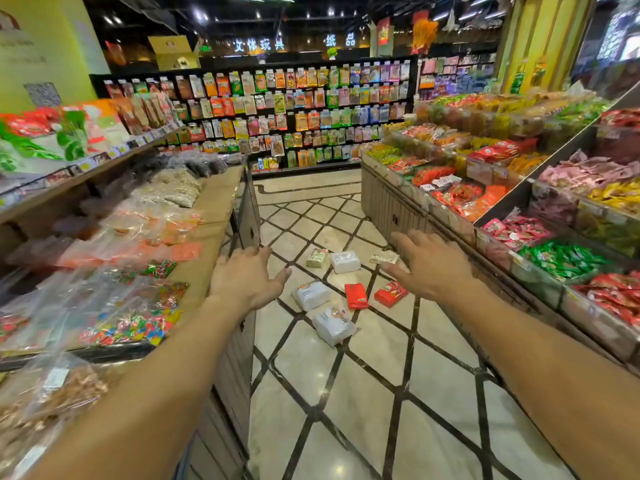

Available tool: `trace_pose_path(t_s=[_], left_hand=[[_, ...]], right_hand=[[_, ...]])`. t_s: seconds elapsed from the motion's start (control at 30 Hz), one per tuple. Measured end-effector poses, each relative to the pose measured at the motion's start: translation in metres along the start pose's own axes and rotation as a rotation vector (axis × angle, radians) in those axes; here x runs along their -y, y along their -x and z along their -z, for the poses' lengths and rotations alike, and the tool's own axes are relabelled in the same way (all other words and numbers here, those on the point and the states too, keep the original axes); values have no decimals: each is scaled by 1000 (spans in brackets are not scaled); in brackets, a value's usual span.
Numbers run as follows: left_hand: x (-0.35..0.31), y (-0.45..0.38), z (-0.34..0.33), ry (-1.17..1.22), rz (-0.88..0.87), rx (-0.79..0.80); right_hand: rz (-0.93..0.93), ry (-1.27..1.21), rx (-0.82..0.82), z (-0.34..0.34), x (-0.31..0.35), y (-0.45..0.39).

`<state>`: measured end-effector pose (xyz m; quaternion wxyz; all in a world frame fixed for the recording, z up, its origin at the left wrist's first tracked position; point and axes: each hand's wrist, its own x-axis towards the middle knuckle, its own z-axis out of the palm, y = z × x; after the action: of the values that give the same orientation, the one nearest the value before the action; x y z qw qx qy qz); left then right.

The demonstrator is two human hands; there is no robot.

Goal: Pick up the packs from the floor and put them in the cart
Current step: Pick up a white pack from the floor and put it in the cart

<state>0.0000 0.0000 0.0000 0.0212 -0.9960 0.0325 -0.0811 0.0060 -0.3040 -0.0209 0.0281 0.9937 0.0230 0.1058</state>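
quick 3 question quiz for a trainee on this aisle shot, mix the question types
1. True or false: the left hand already holds a pack.
2. How many red packs lie on the floor?
3. Which pack lies nearest the camera? A) a white pack B) a red pack C) the green pack

Key
1. False. Both the left hand and the right hand are open, with nothing in their grip.
2. Two: one red pack and another beside it.
3. A, the nearest white pack; the green pack lies farther off.
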Motion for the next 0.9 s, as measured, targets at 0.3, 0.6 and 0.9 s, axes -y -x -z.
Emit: trace_pose_path(t_s=[0.3, 0.6, 0.9], left_hand=[[4, -159, -66, 80, 26, 64], [51, -363, -163, 121, -8, 112], [88, -544, -263, 165, -5, 275]], right_hand=[[-8, -11, 66, -64, -4, -167], [-11, 18, 110, -151, 21, -356], [-118, -92, 242, -253, 41, -504]])
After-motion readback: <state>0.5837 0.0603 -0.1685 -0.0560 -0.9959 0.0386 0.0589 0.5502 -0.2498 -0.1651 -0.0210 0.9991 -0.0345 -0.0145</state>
